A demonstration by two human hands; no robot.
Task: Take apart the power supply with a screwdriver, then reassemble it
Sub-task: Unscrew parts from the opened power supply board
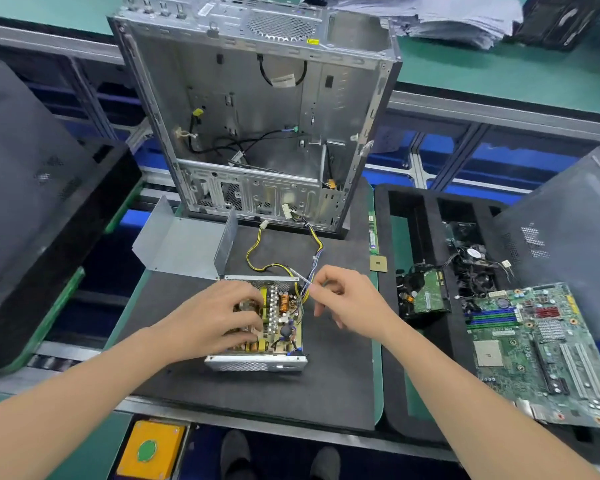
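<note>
The power supply (278,327) lies open on the dark foam mat (326,386), its circuit board and coils exposed. My left hand (219,317) rests on the left part of the board with curled fingers gripping the components there. My right hand (347,299) hovers at the unit's upper right corner and pinches the bundle of wires (309,275) that runs out of it. The supply's grey metal cover (184,244) lies detached behind it on the left. No screwdriver shows.
An empty computer case (257,112) stands upright behind the mat. A motherboard (541,344), a drive and a fan sit in the black tray (388,237) on the right. A CPU chip (378,263) lies at the mat's edge. Dark panels flank both sides.
</note>
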